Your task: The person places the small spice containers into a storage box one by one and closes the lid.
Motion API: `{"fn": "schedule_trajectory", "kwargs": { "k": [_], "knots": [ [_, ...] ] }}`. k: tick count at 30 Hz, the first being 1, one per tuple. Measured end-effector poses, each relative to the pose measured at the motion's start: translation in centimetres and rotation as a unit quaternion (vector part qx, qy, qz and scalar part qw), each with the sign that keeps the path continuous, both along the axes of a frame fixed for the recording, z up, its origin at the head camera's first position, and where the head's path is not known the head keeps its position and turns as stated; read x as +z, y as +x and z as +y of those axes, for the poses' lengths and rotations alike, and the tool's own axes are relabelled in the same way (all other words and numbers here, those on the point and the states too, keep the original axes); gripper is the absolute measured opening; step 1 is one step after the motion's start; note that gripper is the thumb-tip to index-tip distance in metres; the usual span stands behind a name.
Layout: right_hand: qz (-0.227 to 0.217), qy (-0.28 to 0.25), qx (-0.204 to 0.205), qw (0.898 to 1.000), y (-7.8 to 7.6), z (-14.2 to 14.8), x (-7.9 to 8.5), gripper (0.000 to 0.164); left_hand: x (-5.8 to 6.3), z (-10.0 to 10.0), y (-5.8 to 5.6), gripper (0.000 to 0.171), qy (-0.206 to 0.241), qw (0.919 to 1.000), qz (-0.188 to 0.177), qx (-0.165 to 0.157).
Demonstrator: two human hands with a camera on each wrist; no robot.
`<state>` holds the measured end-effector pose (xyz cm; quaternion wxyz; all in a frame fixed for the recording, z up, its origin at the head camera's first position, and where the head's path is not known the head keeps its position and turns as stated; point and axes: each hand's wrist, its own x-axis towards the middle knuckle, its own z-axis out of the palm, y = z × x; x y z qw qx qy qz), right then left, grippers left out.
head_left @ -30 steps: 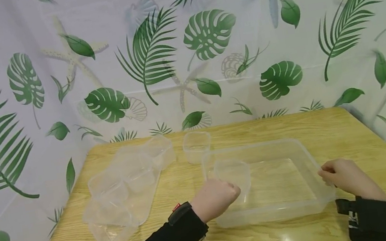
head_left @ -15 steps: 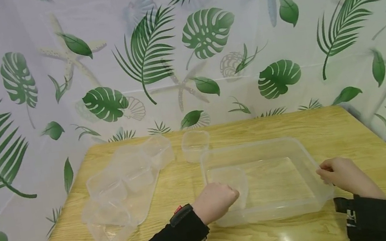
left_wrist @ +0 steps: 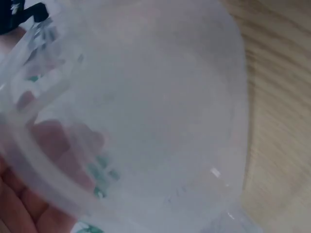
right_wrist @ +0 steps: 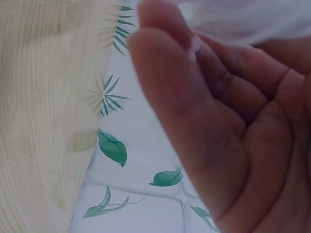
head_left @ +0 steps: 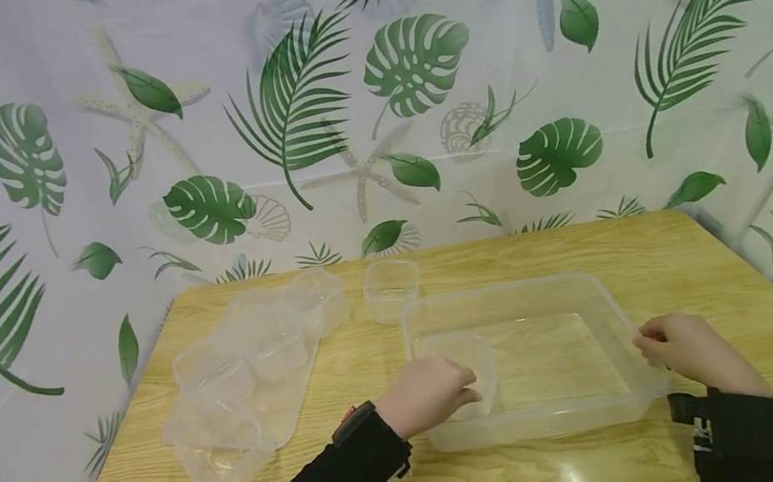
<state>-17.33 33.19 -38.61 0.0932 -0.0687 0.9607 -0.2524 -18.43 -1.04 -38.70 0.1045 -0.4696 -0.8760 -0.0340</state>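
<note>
In the head view, a large clear plastic box (head_left: 537,424) stands on the table. A small clear container (head_left: 478,349) sits upright inside it, in the left end. At that container's near side is my left hand (head_left: 428,394), thumb and forefinger tips parted. The left wrist view shows the translucent wall of a container (left_wrist: 165,97) up close, with some fingers seen through it and others beside it. My right hand (head_left: 694,351) pinches the large box's right rim between thumb and fingers; in the right wrist view the thumb (right_wrist: 180,107) hides part of that grip.
Several clear containers (head_left: 214,374) stand grouped on a flat translucent sheet (head_left: 300,389) at the left. Another small container (head_left: 393,290) is behind the large box. A leaf-printed curtain (head_left: 336,114) hangs behind the wooden table (head_left: 670,255).
The small container has come down and levelled out inside the large box. My left thumb and fingertips have parted from the pinch. The right hand keeps its place on the rim.
</note>
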Motion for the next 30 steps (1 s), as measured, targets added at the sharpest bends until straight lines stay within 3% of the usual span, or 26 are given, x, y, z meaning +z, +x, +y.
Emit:
{"fn": "schedule_trajectory", "kwargs": {
  "k": [5, 10, 14, 17, 23, 30],
  "knots": [
    [0.001, -0.002, -0.001, 1.0, 0.1, -0.1, 0.0, 0.031, 0.9, -1.0, -0.5, 0.016, 0.071, 0.9949, -0.01, 0.072],
    [-0.004, -0.001, -0.001, 1.0, 0.0, -0.1, 0.0, 0.032, 1.3, -1.5, -1.1, 0.017, 0.075, 0.9841, -0.082, 0.139],
    [0.002, 0.002, -0.001, 1.0, 0.0, -0.2, -0.1, 0.03, 1.2, -1.7, -1.4, 0.014, 0.069, 0.981, -0.107, 0.146],
    [0.005, 0.001, 0.001, 1.0, 0.0, -0.2, -0.1, 0.03, 1.4, -1.6, -1.4, 0.015, 0.063, 0.9816, -0.106, 0.146],
    [-0.003, -0.007, 0.003, 1.0, 0.1, -0.1, -0.1, 0.032, 1.6, -1.4, -1.6, 0.026, 0.043, 0.9804, -0.118, 0.152],
    [0.008, -0.002, 0.007, 1.0, 0.1, 0.0, -0.2, 0.031, 1.9, -0.8, -1.9, 0.04, 0.04, 0.9763, -0.167, 0.132]
  ]
}}
